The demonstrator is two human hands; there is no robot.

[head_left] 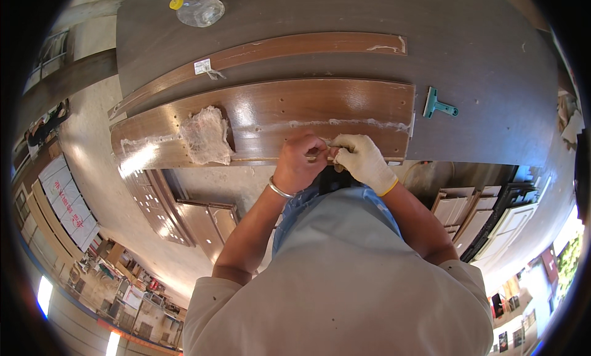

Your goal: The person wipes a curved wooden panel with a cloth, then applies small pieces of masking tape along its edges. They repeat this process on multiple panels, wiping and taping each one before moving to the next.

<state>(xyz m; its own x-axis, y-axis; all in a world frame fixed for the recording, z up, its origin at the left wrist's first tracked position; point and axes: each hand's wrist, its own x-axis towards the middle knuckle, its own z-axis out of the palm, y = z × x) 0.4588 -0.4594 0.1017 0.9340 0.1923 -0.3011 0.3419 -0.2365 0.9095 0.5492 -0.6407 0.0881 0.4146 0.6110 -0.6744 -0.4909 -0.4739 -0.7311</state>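
My bare left hand (300, 162), a metal bangle on its wrist, is closed with fingertips pinched at the near edge of a glossy brown wooden panel (345, 107). My right hand (364, 161) wears a pale glove and pinches the same edge, touching the left hand. Between them runs a thin light edge strip (261, 160) along the panel's front edge. A streak of whitish glue (345, 123) crosses the panel's top. A crumpled whitish rag (206, 136) lies on the panel to the left of my hands.
A long narrow brown strip (295, 47) lies behind the panel on the dark worktable (480, 67). A teal scraper (438, 107) rests to the right, and a clear plastic bottle with a yellow cap (200, 10) at the far edge. Stacked wooden boards (184, 214) and cabinet doors (486, 220) stand on the floor below.
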